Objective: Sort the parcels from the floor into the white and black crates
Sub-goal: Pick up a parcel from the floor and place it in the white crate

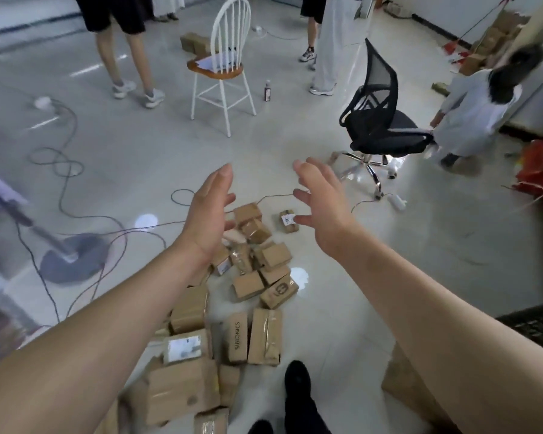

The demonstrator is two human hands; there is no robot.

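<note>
On the floor [342, 324] straight ahead of the person, the parcels [254, 286] lie in a loose strip running outward from beside the shoe [297, 380]. Bigger boxes sit close in and smaller ones farther off, and one labelled parcel [288, 220] lies apart at the far end. None is lifted.

Both arms stretch out above the heap with palms turned toward each other. The left hand [207, 214] and the right hand [323, 208] have fingers spread and relaxed, holding nothing. The gap between them looks suited, I judge, to taking a small box from two sides. The pose reads as a reach toward the far parcels, so the sorting seems barely begun.

At the right edge a dark grid corner shows, probably the black crate [536, 327]; the white crate is out of view.

Farther out stand an office chair [380, 120], a white chair [223, 64] and a bottle [267, 90], with bystanders [123, 42] beyond. Cables [60, 170] trail across the tiles near the heap and could catch a foot.
</note>
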